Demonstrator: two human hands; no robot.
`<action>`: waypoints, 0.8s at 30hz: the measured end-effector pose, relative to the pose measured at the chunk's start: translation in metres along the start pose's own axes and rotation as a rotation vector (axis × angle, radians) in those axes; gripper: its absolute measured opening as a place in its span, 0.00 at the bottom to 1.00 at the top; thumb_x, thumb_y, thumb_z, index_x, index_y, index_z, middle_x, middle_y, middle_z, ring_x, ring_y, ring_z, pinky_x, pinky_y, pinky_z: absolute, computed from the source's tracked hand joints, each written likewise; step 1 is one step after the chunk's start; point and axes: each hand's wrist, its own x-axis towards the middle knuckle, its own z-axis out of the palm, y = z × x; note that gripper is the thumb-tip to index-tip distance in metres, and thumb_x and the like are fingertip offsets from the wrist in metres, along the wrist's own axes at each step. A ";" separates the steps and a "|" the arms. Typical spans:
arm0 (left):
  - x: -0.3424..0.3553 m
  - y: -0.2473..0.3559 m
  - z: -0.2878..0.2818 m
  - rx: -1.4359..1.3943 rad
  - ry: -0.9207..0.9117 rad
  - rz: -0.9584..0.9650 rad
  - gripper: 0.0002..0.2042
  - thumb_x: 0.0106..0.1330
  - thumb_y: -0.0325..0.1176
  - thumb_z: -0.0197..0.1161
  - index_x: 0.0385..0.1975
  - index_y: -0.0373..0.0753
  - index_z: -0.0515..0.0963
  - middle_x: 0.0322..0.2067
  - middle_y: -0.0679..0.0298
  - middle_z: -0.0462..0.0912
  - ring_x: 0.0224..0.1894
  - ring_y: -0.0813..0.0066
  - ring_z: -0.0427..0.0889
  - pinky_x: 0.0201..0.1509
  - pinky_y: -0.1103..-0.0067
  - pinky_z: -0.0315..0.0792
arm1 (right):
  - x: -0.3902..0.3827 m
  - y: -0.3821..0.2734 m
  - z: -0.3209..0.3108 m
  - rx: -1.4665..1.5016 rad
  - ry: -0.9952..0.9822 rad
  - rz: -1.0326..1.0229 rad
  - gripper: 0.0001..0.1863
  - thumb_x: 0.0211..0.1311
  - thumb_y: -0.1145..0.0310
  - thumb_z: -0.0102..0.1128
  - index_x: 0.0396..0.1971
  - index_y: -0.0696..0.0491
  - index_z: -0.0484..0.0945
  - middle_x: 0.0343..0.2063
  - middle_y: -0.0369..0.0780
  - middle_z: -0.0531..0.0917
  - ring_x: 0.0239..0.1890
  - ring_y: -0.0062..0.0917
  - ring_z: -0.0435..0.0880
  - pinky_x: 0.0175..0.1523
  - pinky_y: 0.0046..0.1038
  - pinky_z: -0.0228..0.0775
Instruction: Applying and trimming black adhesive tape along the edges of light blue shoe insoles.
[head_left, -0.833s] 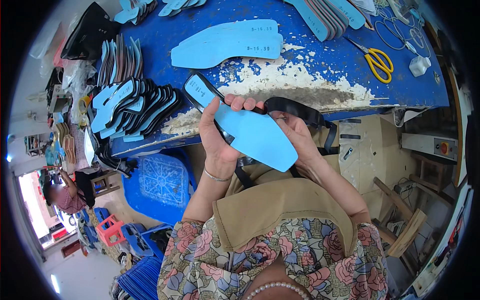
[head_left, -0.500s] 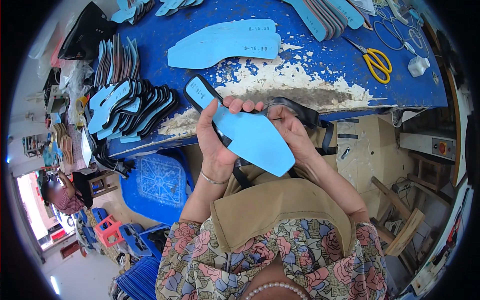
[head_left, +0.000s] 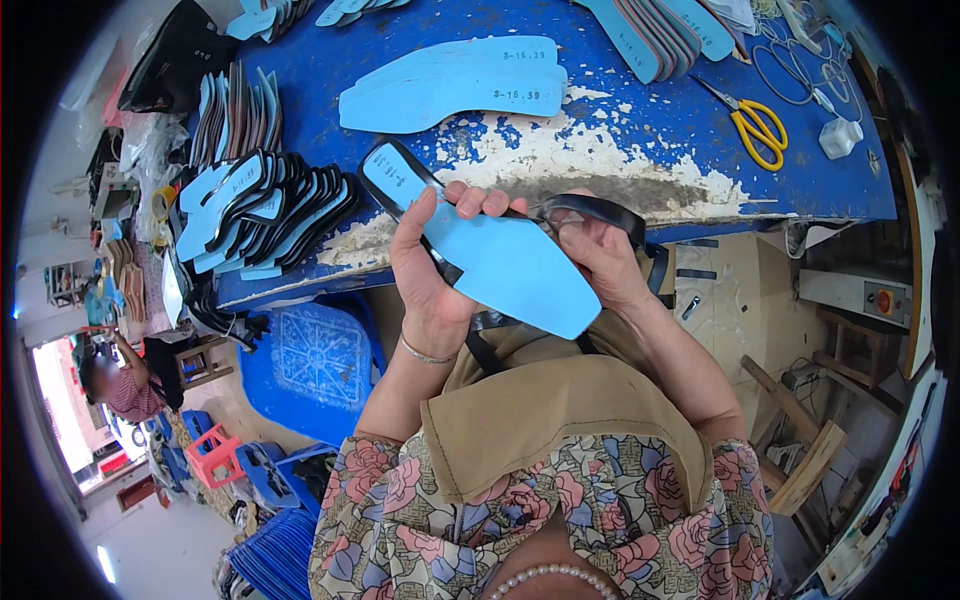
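Left hand (head_left: 430,275) closed around the insole (head_left: 510,265), thumb on its blue face and fingers curled over the far edge. Right hand (head_left: 612,262) stood narrow at the insole's right edge, thumb and bent fingers gripping the black strap (head_left: 622,215). The insole was in the air between person and tabletop (head_left: 310,100), its narrow, black-rimmed end up toward the left and its wide end down toward the right.

Compared with half a second before, the wide end had risen and swung slightly right, and the right hand had shifted a little rightward. The strap, which had trailed out to the right, now arched over the right fingers. The left hand kept the same hold. The pile (head_left: 275,215) and the scissors (head_left: 757,133) lay as before.

Dark stamped characters crossed the insole's narrow end, lying aslant. Two blue cutouts (head_left: 440,95) on the tabletop each carried a similar stamp near the right end, reading upright. Stamps also showed on the pile's front piece and on the far stack (head_left: 650,45); small pale marks sat on the black piece (head_left: 165,75) at upper left.
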 end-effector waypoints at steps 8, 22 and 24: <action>0.009 0.050 -0.016 0.200 -0.189 0.391 0.07 0.62 0.35 0.50 0.27 0.39 0.66 0.23 0.64 0.68 0.35 0.66 0.69 0.57 0.62 0.60 | -0.010 -0.017 -0.019 -0.134 0.028 -0.137 0.11 0.64 0.65 0.48 0.43 0.53 0.67 0.17 0.32 0.68 0.15 0.12 0.59 0.20 0.15 0.49; -0.017 0.015 -0.002 1.086 0.136 0.105 0.12 0.57 0.36 0.64 0.29 0.32 0.77 0.25 0.60 0.80 0.26 0.78 0.79 0.28 0.82 0.74 | 0.019 -0.023 0.019 -0.700 -0.293 0.153 0.20 0.63 0.59 0.53 0.15 0.56 0.69 0.12 0.27 0.67 0.20 0.09 0.62 0.23 0.18 0.56; -0.017 0.016 -0.001 1.052 0.162 0.104 0.12 0.56 0.36 0.65 0.28 0.32 0.78 0.25 0.61 0.80 0.25 0.79 0.78 0.27 0.83 0.73 | 0.016 -0.009 0.021 -0.729 -0.276 0.050 0.21 0.61 0.61 0.54 0.12 0.57 0.67 0.10 0.28 0.64 0.18 0.10 0.60 0.22 0.19 0.54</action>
